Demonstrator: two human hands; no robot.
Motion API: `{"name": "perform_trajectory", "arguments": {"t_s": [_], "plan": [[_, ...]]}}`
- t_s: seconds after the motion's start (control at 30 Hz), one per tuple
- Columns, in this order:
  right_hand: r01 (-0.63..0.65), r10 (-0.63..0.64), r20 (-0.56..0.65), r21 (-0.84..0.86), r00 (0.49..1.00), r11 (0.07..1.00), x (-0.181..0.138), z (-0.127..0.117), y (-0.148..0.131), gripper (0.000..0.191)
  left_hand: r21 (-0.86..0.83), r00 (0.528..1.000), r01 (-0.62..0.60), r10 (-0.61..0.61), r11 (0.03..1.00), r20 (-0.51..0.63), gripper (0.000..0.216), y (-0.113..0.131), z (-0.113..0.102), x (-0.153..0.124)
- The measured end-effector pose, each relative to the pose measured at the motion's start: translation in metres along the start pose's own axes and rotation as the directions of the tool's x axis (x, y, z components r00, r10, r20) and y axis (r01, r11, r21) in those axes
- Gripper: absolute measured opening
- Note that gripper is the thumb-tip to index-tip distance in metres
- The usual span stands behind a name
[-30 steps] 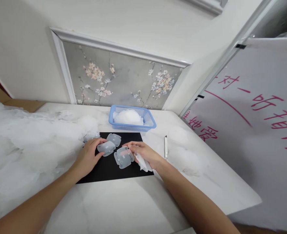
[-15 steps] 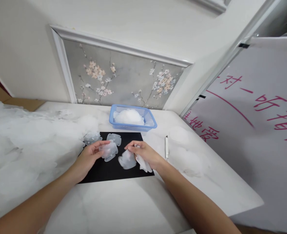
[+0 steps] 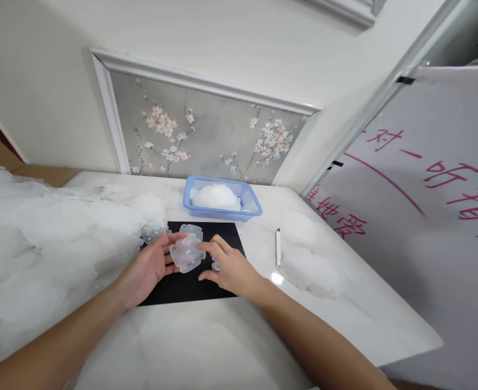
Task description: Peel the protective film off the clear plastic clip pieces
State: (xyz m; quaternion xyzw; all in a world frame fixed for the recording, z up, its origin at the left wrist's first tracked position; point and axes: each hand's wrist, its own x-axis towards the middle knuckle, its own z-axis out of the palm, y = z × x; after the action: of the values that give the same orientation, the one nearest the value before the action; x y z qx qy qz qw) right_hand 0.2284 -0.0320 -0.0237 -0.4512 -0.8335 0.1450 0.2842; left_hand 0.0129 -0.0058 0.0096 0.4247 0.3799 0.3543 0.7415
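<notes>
A translucent plastic piece with a scalloped outline and small spots (image 3: 187,253) is held up over the black mat (image 3: 182,290). My left hand (image 3: 151,271) grips its left edge, fingers reaching behind it. From the other side, my right hand (image 3: 233,268) touches its right edge with the index fingertip, the thumb held apart below. Part of another translucent piece (image 3: 215,265) shows under the right hand's curled fingers; most of it is hidden. Just behind the held piece, a similar piece (image 3: 192,231) lies on the mat, and more spotted pieces (image 3: 154,232) lie at its left corner.
Behind the mat stands a blue plastic basket (image 3: 189,205) with a white translucent heap inside. A large pile of translucent pieces (image 3: 39,249) covers the left of the marble-patterned table (image 3: 174,346). A white utility knife (image 3: 278,248) lies right of the mat. A panelled wall (image 3: 214,127) closes the back.
My right hand has moved up to the piece in my left hand and turned palm down. The crumpled film below its palm no longer shows. My left fingers have spread behind the piece.
</notes>
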Motion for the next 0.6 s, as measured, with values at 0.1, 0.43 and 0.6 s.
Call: {"name": "perform_trajectory", "arguments": {"t_s": [0.1,0.43,0.6], "plan": [[0.146,-0.152,-0.029,-0.149,0.988,0.978,0.0,0.008,0.001,0.052,0.0,1.0,-0.002,0.002,1.0,0.025,0.047,0.0,0.001,-0.001],[-0.296,0.43,-0.039,0.67,0.902,0.681,0.004,0.0,-0.004,0.019,0.8,0.921,-0.252,0.389,0.544,0.026,0.048,-0.014,-0.012,0.013],[-0.437,0.489,0.331,0.891,0.807,0.119,0.006,-0.008,0.007,0.038,0.945,0.9,-0.299,0.369,0.136,0.231,0.038,-0.023,-0.022,0.024]]}}
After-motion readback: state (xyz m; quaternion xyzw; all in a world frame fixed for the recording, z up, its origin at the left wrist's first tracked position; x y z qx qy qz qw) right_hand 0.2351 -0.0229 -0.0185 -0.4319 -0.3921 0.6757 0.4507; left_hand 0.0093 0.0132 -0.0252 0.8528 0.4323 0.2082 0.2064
